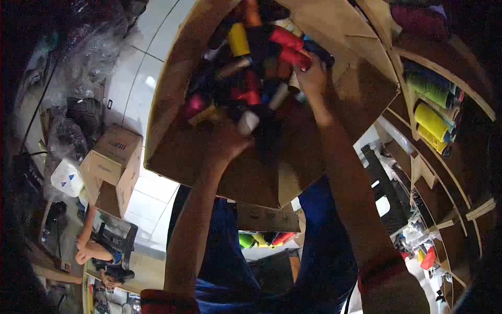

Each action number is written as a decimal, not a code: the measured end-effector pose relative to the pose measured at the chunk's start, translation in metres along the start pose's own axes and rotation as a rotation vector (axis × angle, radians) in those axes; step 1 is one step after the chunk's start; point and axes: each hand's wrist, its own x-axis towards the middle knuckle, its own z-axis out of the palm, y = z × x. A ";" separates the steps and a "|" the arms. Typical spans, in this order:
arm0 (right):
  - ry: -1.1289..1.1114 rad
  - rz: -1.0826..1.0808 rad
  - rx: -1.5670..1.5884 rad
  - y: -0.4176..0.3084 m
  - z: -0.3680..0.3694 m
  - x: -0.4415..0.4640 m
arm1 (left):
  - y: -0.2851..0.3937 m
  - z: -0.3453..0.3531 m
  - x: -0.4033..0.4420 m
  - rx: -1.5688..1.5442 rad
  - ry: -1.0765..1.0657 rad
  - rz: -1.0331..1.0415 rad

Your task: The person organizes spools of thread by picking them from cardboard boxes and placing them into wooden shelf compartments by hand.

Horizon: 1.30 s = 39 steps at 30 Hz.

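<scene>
A large open cardboard box (246, 180) is in front of me, with many thread spools in mixed colours inside. At the box's right side, my right hand (312, 78) is closed on the end of a red thread spool (294, 56). Another red spool (286, 38) lies just above it, and a yellow spool (238, 40) is further left. My left hand (226, 140) reaches into the lower left of the pile, beside a spool with a white end (248, 123). Shadow and blur hide its fingers. A magenta spool (196, 103) lies left of that hand.
Wooden shelves (447, 78) on the right hold yellow spools (432, 119) and green ones (429, 90). A smaller cardboard box (116, 157) is on the left, near clear plastic wrapping (97, 52). Another person's arm (90, 230) shows at lower left. White floor tiles (151, 209) lie below.
</scene>
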 end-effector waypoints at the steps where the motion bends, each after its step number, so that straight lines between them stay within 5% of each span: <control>1: -0.014 -0.015 -0.050 -0.001 0.004 0.004 | -0.002 0.000 -0.017 -0.152 -0.111 -0.073; 3: -0.040 -0.044 -0.150 0.003 0.018 0.006 | -0.015 0.009 -0.049 -0.271 -0.290 -0.290; 5: 0.048 -0.110 -0.177 0.022 0.053 0.001 | 0.001 0.007 -0.105 -0.887 -0.342 -0.429; 9: -0.156 0.033 -0.207 0.020 0.056 0.003 | 0.033 -0.010 -0.150 -1.102 -0.515 -0.528; 12: -0.106 0.039 -0.406 0.013 0.052 -0.001 | 0.028 -0.001 -0.156 -1.201 -0.401 -0.520; 16: 0.030 -0.115 -0.355 0.039 0.074 0.003 | 0.004 0.014 -0.141 -1.085 -0.210 -0.215; 18: 0.115 -0.176 -0.266 0.049 0.088 0.004 | 0.009 0.008 -0.127 -1.016 -0.208 -0.272; 24: -0.238 0.338 -0.149 0.011 0.052 0.007 | 0.003 0.010 -0.116 -1.000 -0.042 -0.275; 27: -0.185 0.176 0.110 -0.026 -0.002 -0.010 | 0.001 0.007 -0.118 -1.066 -0.076 -0.325; 30: -0.100 0.131 0.535 0.012 0.001 -0.015 | 0.007 -0.002 -0.130 -1.138 -0.051 -0.348; 33: -0.156 0.226 0.650 -0.071 -0.137 -0.044 | 0.032 -0.028 -0.148 -1.263 -0.067 -0.314; 36: -0.226 0.311 1.105 -0.080 -0.203 -0.073 | 0.061 -0.049 -0.163 -1.299 -0.025 -0.143; 39: -0.293 0.199 1.228 -0.135 -0.278 -0.115 | 0.122 -0.064 -0.170 -1.390 0.043 0.081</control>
